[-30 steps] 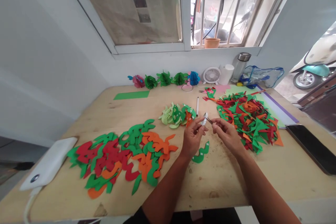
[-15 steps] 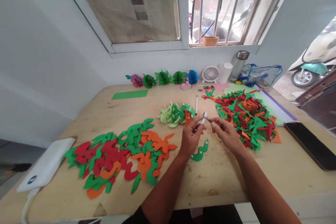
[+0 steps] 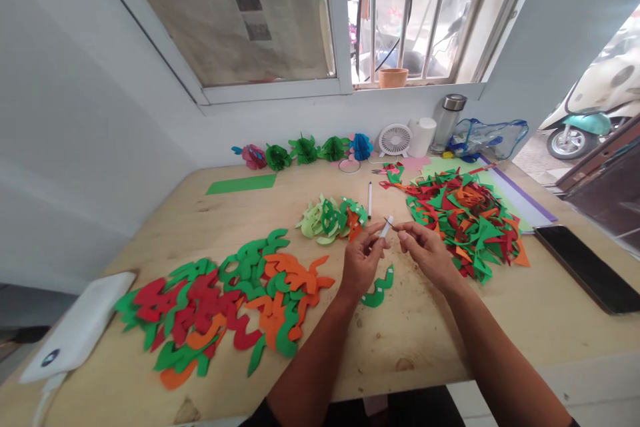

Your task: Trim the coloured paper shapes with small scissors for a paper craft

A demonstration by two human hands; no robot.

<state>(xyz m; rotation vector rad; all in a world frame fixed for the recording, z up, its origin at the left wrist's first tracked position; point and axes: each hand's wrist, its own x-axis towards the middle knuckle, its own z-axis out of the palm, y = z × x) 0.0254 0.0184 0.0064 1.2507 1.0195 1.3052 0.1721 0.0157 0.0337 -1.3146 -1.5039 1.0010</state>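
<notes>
My left hand pinches a small white strip at its lower end. My right hand meets it from the right, fingertips closed on a thin dark tool whose tip touches the strip's top. Both hands hover above the wooden table. Directly under them lies a green curved paper cutout with white tabs on it. A small pile of light-green, green and orange cutouts sits just beyond my left hand.
A large spread of red, green and orange cutouts covers the left. A scrap heap lies on the right. A pen, phone, white power bank, green sheet, paper flowers, fan and bottle are around.
Both hands stay together on the strip, hardly changed. The camera view has shifted, so everything sits slightly further left and up in the picture.
</notes>
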